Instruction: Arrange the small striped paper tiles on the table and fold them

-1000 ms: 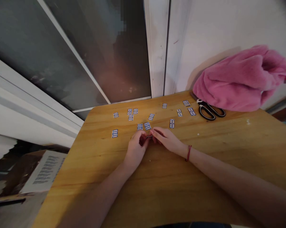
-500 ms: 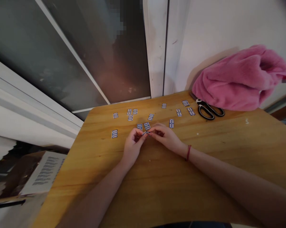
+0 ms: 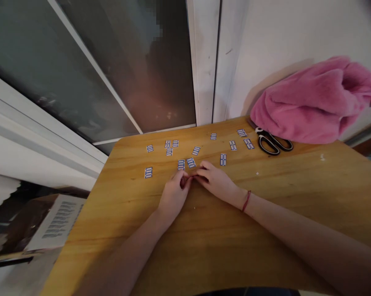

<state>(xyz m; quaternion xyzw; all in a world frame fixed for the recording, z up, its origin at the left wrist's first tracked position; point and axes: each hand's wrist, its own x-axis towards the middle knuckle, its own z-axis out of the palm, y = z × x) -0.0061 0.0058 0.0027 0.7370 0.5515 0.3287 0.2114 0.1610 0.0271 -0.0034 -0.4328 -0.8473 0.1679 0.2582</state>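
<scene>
Over the middle of the wooden table (image 3: 222, 246), my left hand (image 3: 173, 193) and my right hand (image 3: 218, 183) meet at the fingertips, both pinched closed. What they pinch is almost wholly covered by the fingers; half a second ago a small blue-and-white piece showed there. Just beyond the fingertips lie two flat blue-and-white striped pieces, one left (image 3: 181, 165) and one right (image 3: 191, 163). A similar piece (image 3: 223, 159) rests beyond my right hand, and another piece (image 3: 148, 172) is off to the left of my left hand. A red string bracelet (image 3: 246, 201) circles my right wrist.
Several more striped pieces (image 3: 169, 151) are scattered toward the table's far edge. Black-handled scissors (image 3: 273, 144) lie at the right, partly under a pink plush cloth (image 3: 311, 100). A glass-panelled door (image 3: 126, 74) borders the far side. A printed cardboard box (image 3: 57, 222) stands below, left.
My fingertips have closed in over the small piece, which is now mostly out of sight. Both hands sit slightly lower, and my fingers are more curled.
</scene>
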